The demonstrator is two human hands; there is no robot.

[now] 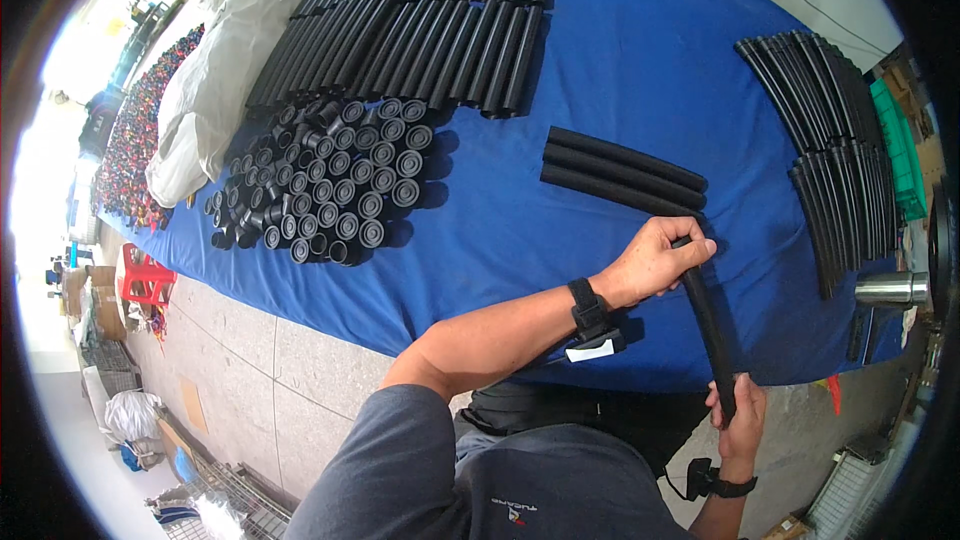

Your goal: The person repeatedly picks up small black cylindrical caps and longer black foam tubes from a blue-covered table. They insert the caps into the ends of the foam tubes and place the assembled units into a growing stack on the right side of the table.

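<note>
A black foam-like tube [709,325] slants between my two hands over the near edge of the blue-covered table. My left hand [652,258] is closed around its upper end, with the thumb on top. Lower down, my right hand [741,418] grips the other end close to my body. Just beyond my left hand lie several similar black tubes [622,166], side by side on the blue cloth [490,230]. Whether anything is inside the held tube cannot be seen.
Black round caps [340,175] cluster on the left of the table. Rows of black tubes [420,25] lie behind them. More thin black tubes [825,130] are stacked at right, near a metal cylinder [890,289] and a green crate [897,145]. A red stool [146,277] stands left.
</note>
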